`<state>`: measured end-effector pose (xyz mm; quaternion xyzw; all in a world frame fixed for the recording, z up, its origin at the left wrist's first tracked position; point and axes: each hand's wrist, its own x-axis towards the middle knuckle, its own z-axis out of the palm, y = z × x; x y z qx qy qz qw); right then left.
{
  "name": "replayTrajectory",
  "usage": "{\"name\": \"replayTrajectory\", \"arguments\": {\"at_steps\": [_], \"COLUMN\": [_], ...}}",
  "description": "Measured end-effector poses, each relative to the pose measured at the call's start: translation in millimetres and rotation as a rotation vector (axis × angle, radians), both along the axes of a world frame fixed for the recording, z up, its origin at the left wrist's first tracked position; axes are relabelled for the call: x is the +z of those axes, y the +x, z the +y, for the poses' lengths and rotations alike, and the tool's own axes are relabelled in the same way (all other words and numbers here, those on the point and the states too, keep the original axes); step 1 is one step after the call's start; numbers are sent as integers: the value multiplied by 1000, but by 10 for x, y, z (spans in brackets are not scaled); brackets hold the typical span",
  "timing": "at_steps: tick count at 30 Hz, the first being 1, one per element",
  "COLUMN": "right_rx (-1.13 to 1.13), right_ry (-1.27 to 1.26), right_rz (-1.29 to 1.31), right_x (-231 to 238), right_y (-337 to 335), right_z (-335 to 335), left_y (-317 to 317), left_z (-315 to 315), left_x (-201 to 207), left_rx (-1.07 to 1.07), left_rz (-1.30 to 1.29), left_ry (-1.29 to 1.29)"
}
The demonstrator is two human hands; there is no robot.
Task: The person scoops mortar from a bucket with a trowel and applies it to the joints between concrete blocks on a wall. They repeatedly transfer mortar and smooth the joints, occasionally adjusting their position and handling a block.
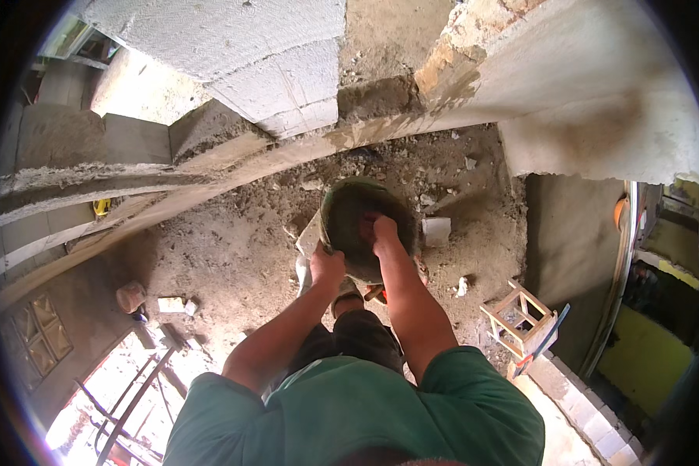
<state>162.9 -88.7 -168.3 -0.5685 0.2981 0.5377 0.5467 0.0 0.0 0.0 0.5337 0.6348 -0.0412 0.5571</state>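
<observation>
A round, dark bucket (342, 203) stands in front of me, its inside in deep shadow. My left hand (328, 266) is closed on the near left side of its rim. Reaching over the opening, my right hand (382, 231) has its fingers curled down inside the bucket. Whatever those fingers hold, if anything, is lost in the shadow. Pale material (309, 239) shows along the bucket's left side, partly covered by it.
Rubble and dust cover the floor (217, 241). A white block (436, 231) lies right of the bucket. A small wooden frame stand (522, 318) is at the right, a rounded pail-like object (131, 297) at the left. A pale block wall (287, 85) rises ahead.
</observation>
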Motion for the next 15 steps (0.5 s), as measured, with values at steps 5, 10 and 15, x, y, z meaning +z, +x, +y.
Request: {"name": "replayTrajectory", "arguments": {"at_steps": [5, 10, 15], "right_rx": [-308, -404, -377], "right_ry": [-148, 766, 661], "right_rz": [173, 133, -242], "right_x": [200, 1285, 2571], "right_y": [-124, 165, 524], "right_z": [199, 747, 2029], "left_y": [-97, -58, 47], "left_z": [-69, 12, 159], "left_x": [-294, -23, -107], "left_rx": [156, 384, 426], "left_rz": [-173, -233, -201], "left_ry": [-91, -264, -232]}}
